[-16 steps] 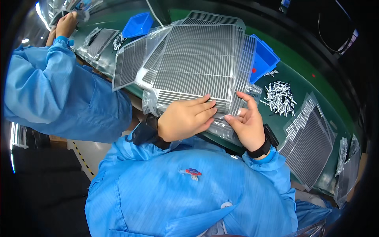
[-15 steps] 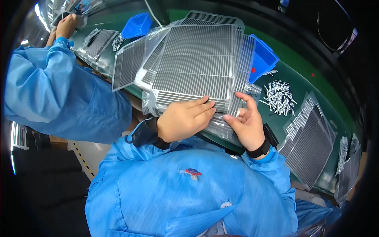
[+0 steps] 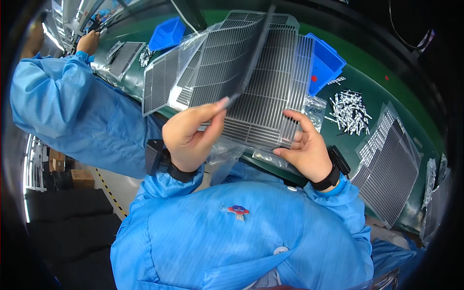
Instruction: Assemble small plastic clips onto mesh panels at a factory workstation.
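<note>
Edges first. The near edge of the dark green tabletop [image 3: 345,140] runs just below the right hand [image 3: 308,147], close to the wearer's blue fabric smock [image 3: 208,237]. Green surface shows between the stack of grey slatted grilles [image 3: 303,58] and a loose pile of small white-and-black strips [image 3: 349,112], and again beyond that pile. A blue plastic tray [image 3: 331,54] sits against the stack's right side and limits room there. Further right lies a grey slatted panel in clear plastic [image 3: 386,181]. A co-worker's blue sleeve [image 3: 53,92] bounds the left.

Piece in hand: a thin, grey, rectangular slatted grille [image 3: 224,58], tilted up off the stack, right side raised. A wedge of space opens between it and a flat grey slatted grille [image 3: 270,72] underneath. Left hand [image 3: 188,137]: thumb and forefinger clamped on the raised grille's near right corner; the grille extends ahead of this hand. Right hand: thumb and forefinger apart, touching the flat grille's near right corner; I cannot tell whether the curled fingers grip it.
</note>
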A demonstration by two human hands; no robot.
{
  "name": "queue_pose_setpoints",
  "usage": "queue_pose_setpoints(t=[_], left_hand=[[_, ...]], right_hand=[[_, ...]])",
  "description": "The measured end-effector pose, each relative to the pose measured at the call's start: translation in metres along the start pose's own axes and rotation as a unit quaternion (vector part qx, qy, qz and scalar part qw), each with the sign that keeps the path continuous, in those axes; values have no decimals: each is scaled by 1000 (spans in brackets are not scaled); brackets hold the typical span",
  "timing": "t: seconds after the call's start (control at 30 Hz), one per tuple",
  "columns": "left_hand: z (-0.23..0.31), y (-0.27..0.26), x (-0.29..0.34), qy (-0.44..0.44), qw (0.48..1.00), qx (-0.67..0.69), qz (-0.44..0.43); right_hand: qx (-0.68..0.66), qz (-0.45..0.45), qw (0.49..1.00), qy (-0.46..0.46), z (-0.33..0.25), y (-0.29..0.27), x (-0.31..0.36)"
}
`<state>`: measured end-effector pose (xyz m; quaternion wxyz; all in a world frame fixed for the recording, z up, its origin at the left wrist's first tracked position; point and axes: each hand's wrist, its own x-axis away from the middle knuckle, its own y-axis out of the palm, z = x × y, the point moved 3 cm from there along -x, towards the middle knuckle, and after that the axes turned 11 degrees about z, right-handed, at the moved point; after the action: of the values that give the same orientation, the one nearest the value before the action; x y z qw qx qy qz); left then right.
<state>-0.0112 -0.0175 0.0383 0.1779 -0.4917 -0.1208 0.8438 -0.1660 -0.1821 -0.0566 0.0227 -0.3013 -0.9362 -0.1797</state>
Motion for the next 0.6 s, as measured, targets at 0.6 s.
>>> queue_pose_setpoints(t=[0.6], left_hand=[[-1, 35, 16, -131, 952, 93, -261]], right_hand=[[15, -24, 999, 15, -2, -5, 0]])
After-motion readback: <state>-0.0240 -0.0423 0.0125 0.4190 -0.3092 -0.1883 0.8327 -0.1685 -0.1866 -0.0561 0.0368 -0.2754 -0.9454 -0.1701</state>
